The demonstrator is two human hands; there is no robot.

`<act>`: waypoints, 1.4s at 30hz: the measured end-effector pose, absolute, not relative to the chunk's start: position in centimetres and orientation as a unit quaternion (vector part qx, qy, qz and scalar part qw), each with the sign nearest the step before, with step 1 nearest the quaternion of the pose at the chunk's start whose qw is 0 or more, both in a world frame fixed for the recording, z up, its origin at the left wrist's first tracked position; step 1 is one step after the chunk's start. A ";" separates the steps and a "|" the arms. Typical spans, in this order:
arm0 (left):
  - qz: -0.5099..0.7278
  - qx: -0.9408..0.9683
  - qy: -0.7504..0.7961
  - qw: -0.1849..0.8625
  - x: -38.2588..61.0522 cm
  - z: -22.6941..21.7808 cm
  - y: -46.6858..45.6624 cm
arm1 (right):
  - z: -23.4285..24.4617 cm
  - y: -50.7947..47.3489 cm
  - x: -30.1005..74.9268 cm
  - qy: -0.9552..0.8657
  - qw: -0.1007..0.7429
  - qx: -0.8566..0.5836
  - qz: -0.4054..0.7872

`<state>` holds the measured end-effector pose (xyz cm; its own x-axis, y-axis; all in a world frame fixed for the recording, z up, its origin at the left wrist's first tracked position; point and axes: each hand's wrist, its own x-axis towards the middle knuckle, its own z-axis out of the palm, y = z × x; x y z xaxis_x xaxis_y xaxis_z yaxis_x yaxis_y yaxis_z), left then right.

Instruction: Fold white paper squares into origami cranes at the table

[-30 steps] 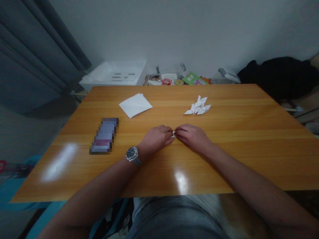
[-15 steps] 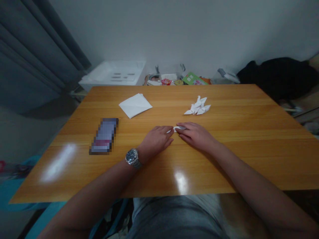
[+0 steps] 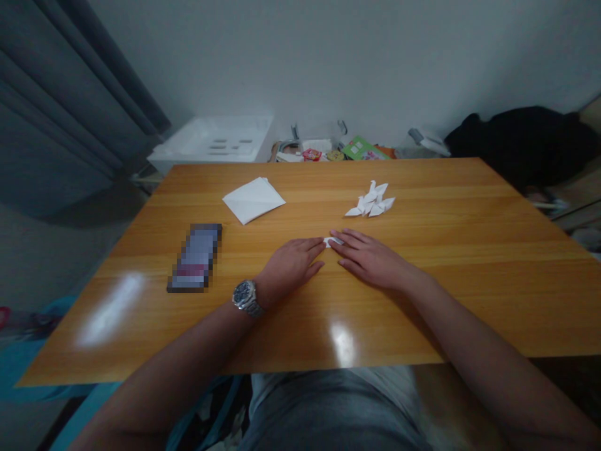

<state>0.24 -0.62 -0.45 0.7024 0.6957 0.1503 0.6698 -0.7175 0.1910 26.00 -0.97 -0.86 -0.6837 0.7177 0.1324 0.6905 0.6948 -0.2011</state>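
A small folded piece of white paper [image 3: 327, 242] lies on the table in front of me, partly covered by my fingers. My left hand [image 3: 293, 260] rests flat from the left, its fingertips on the paper's left end and its thumb held apart. From the right, my right hand [image 3: 369, 255] lies with fingers stretched and spread, the fingertips over the paper's other end. Neither hand wraps around the paper. Beyond my right hand sits a cluster of white folded paper cranes [image 3: 372, 200]. Farther left is a stack of white paper sheets [image 3: 254, 200].
A phone [image 3: 195, 258] with a blurred screen lies on the wooden table [image 3: 469, 250] left of my hands. Behind the far edge are a white foam box [image 3: 220, 138], a green packet [image 3: 364, 149] and a black cloth heap [image 3: 521, 147]. A grey curtain hangs at left.
My right hand's fingers have spread and flattened, and its thumb has come away from the paper. My left thumb has drawn slightly back. More of the paper's middle shows between my hands.
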 end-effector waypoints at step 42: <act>0.125 0.919 0.371 0.036 -1.7 -0.5 0.5 | -0.4 -1.6 23.4 -0.889 0.138 -0.434 0.052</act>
<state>-1.71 0.55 -0.51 0.6935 0.6912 0.2033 0.6731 -0.7222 0.1592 23.36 -1.58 -0.45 -0.5858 0.7852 0.2008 0.7563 0.6187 -0.2125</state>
